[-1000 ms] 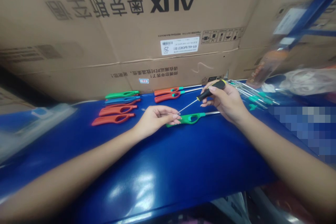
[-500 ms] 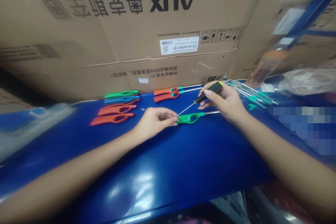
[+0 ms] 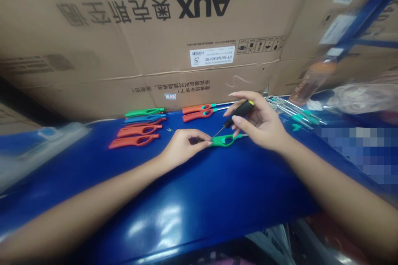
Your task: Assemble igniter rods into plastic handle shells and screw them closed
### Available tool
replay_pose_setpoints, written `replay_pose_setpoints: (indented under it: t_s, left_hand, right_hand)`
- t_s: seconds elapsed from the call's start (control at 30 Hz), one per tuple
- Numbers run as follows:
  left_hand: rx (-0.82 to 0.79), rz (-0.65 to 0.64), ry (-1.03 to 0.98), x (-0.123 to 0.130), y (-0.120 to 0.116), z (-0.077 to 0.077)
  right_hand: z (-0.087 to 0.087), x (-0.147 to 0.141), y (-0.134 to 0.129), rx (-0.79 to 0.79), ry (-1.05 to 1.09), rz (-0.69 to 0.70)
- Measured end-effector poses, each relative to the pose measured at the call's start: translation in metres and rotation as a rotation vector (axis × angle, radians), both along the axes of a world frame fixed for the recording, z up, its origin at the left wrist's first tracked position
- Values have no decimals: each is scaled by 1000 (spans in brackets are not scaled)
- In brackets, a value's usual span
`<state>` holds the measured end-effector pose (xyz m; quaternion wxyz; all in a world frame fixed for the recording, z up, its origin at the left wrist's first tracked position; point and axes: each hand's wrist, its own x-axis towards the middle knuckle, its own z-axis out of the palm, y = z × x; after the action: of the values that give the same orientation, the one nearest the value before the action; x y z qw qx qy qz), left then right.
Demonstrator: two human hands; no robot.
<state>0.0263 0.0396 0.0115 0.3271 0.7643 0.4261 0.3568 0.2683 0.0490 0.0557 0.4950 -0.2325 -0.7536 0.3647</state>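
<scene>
My left hand (image 3: 188, 145) pinches the handle end of a green gas lighter (image 3: 222, 141) lying on the blue table. The lighter has a green trigger and a thin metal tube that runs right, partly behind my other hand. In my right hand (image 3: 259, 122) is a screwdriver (image 3: 239, 114) with a black and yellow handle, tilted so its tip meets the lighter near my left fingertips. What lies under the tip is too small to make out. Behind, two orange-red lighters (image 3: 199, 114) with metal tubes lie side by side. Several small screws (image 3: 169, 129) rest left of them.
Several lighter shells (image 3: 137, 141) in red, blue and green lie at the left. Metal tubes with green parts (image 3: 301, 116) are piled at the right, near a bottle (image 3: 312, 80) and a plastic bag (image 3: 354, 95). A large cardboard box (image 3: 139, 49) walls off the back of the blue table (image 3: 192, 198).
The screwdriver has dropped slightly and moved left, its tip still at the lighter. My right fingers have shifted and spread on its handle. The left hand keeps its pinch.
</scene>
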Motion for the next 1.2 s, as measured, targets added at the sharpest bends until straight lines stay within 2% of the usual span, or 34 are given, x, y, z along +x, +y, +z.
replay_pose_setpoints:
  t_s: [0.1, 0.2, 0.3, 0.5, 0.63, 0.77, 0.9, 1.03, 1.2]
  left_hand:
    - [2, 22, -21, 0, 2, 0]
    - [-24, 16, -47, -1, 4, -1]
    - [26, -4, -1, -3, 3, 2]
    - [145, -57, 329, -12, 6, 15]
    - [140, -84, 398, -13, 9, 10]
    - [118, -148, 271, -6, 6, -5]
    - [212, -174, 183, 5, -4, -16]
    - [284, -169, 72, 7, -8, -19]
    - [297, -126, -32, 5, -6, -17]
  right_hand:
    - [11, -2, -2, -13, -103, 78]
    - [21, -8, -1, -7, -125, 59]
    - [24, -15, 3, 38, -128, 16]
    - [11, -18, 15, 109, -68, -118]
    - [-3, -15, 17, 136, -5, -191]
    - [-11, -14, 14, 97, 35, -189]
    - [-14, -15, 11, 67, -3, -154]
    - [-15, -15, 10, 80, -26, -172]
    - [-16, -14, 11, 105, -8, -210]
